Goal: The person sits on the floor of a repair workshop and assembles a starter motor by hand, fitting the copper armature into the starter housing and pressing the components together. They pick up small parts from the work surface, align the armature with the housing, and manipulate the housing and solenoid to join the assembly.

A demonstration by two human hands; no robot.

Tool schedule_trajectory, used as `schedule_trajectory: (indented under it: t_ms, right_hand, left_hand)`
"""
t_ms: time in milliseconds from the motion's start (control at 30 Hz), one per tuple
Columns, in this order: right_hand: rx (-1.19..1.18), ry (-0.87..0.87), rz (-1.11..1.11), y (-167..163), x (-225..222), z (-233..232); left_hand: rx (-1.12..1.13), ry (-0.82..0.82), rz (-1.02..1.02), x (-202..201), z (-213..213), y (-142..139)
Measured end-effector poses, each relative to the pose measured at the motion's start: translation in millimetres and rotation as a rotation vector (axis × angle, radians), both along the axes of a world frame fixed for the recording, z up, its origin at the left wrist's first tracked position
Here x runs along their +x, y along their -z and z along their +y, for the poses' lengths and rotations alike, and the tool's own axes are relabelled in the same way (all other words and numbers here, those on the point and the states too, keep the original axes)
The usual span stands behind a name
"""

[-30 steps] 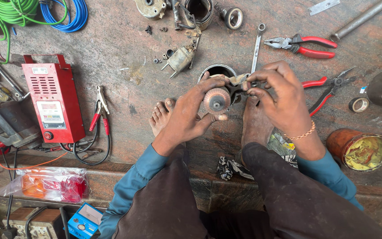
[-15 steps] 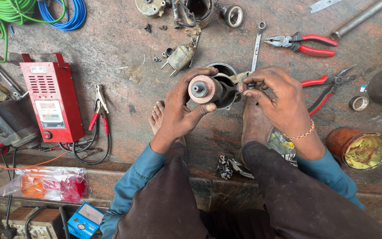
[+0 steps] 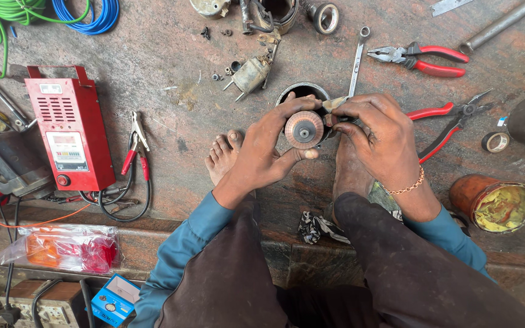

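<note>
The left hand (image 3: 262, 155) grips one copper-coloured armature (image 3: 304, 129), fingers curled around its rim, above a dark cylindrical housing (image 3: 302, 92). The right hand (image 3: 381, 136) pinches a small tool (image 3: 335, 103) against it. Two red-handled pliers (image 3: 423, 59) lie right; one red box-shaped tester (image 3: 71, 127) with a pale label lies left.

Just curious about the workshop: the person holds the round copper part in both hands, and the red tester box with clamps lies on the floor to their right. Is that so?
Not quite. In the head view the red tester box lies to the person's left, not right. The left hand and right hand do hold the round copper part.
</note>
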State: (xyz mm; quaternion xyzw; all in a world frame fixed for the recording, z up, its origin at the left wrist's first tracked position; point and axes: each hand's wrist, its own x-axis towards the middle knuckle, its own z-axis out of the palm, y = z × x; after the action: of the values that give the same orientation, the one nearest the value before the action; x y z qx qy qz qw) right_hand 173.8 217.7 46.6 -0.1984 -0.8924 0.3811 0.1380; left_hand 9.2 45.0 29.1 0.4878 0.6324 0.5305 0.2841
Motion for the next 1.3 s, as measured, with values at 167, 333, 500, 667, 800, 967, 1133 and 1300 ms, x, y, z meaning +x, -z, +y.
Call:
schedule_trajectory:
  t_ms: [167, 333, 500, 667, 800, 967, 1133, 1300]
  right_hand:
    - [-0.006, 0.029, -0.001, -1.6, 2.6, -2.0]
    - [-0.029, 0.039, -0.011, -0.5, 4.5, -1.0]
    - [-0.005, 0.049, 0.011, -1.4, 8.2, 2.9]
    - [0.013, 0.032, 0.013, -2.4, 9.6, 3.9]
    - [-0.001, 0.052, 0.02, -0.7, 7.5, 2.0]
    - [0.011, 0.04, 0.03, -1.2, 7.0, 3.7]
    - [0.12, 0.022, 0.009, -2.5, 8.5, 0.2]
    - [0.113, 0.015, -0.007, -3.4, 7.0, 0.9]
  left_hand:
    - [-0.01, 0.013, 0.023, 1.1, 0.4, -1.4]
    - [0.017, 0.03, 0.036, 0.6, 0.9, -3.2]
    - [0.001, 0.034, 0.047, 0.4, 2.3, -2.7]
    - [-0.014, 0.03, 0.065, 0.7, 3.8, -0.2]
    - [-0.038, 0.021, 0.045, 0.3, 1.0, -0.1]
    - [-0.025, 0.011, 0.038, 0.6, 1.0, 1.0]
    - [0.004, 0.014, 0.067, 2.0, 2.0, 4.0]
    - [-0.018, 0.012, 0.034, 2.3, 0.9, 6.3]
